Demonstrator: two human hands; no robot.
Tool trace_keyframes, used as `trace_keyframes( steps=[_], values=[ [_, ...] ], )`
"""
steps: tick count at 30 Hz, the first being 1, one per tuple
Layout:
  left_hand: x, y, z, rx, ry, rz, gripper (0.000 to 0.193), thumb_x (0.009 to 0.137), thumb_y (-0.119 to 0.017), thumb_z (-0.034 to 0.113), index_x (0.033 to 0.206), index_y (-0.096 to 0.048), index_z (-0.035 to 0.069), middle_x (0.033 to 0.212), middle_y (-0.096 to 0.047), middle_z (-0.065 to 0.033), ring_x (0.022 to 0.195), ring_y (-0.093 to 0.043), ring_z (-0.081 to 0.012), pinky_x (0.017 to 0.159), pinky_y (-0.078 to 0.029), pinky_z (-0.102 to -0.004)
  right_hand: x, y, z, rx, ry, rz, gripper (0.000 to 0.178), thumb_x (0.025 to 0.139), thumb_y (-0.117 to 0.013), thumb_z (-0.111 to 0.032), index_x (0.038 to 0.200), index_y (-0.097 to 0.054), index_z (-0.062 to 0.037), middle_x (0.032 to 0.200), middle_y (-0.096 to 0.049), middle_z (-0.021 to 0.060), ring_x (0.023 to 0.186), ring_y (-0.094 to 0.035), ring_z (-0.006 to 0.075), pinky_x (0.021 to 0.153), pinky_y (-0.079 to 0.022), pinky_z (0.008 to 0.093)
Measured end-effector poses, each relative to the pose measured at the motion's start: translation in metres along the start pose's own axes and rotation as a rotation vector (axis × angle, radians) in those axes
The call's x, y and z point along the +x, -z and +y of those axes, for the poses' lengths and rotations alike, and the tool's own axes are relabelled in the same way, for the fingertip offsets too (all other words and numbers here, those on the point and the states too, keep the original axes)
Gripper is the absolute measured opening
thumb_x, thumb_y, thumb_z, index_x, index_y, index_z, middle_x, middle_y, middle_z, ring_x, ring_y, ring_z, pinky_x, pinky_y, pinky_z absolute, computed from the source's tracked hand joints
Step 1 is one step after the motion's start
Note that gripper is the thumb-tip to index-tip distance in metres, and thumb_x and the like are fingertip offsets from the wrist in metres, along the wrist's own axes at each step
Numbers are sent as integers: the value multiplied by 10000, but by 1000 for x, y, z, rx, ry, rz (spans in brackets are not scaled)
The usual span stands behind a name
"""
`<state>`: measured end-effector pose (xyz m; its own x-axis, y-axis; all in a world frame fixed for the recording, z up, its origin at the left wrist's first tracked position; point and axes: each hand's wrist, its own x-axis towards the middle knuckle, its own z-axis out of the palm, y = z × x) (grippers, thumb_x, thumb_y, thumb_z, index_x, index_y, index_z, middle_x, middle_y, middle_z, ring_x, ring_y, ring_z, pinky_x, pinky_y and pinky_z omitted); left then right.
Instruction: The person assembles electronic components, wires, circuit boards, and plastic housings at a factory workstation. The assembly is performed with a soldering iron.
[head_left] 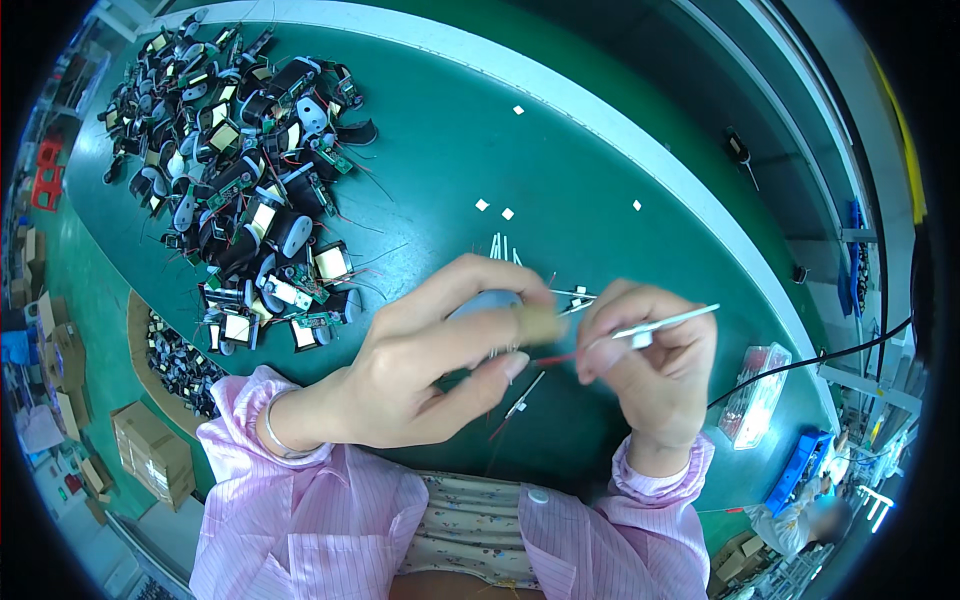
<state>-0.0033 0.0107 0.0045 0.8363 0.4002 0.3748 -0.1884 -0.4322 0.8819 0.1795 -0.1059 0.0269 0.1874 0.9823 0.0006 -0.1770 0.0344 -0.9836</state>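
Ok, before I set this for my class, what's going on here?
Someone in a pink striped shirt works at a green table. The right hand holds a thin white strip, and a red wire stretches between it and the left hand, which is too blurred to show whether it grips anything. Small white squares lie farther out on the table; a large heap of black and grey parts covers its left side.

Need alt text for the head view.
A person's right hand holding a thin white strip beside the left hand, a thin red wire between them, above a green table; black-and-grey plastic parts heaped at left.
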Motion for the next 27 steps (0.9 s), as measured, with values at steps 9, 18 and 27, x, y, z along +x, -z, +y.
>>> trace_keyframes(
  steps=[9, 18, 27],
  values=[
    [-4, -10, -11, 98, -138, 69, 788, 850, -645, 5, 1450, -135, -29, 1276, -543, -281, 1087, -611, -370, 882, -507, -404, 3, -20, 2, -111, 232, 159, 150, 759, -644, 146, 882, -622, 63, 975, -658, 213, 891, -663, 246, 771, -544, 336],
    [-1, -10, -10, 90, -192, 54, 896, 785, -686, -44, 1460, -98, -9, 1217, -591, -244, 964, -648, -312, 759, -548, -360, -2, -23, -12, -280, 270, 160, 96, 762, -659, 70, 844, -610, 54, 917, -646, 185, 834, -676, 238, 752, -559, 326],
    [2, -6, -7, 163, -254, 43, 910, 774, -711, -18, 1445, -96, -21, 1169, -617, -236, 943, -654, -311, 753, -547, -366, -2, -23, -19, -376, 291, 125, 114, 795, -698, -44, 799, -607, 25, 883, -646, 169, 781, -660, 216, 720, -545, 312]
  ],
)
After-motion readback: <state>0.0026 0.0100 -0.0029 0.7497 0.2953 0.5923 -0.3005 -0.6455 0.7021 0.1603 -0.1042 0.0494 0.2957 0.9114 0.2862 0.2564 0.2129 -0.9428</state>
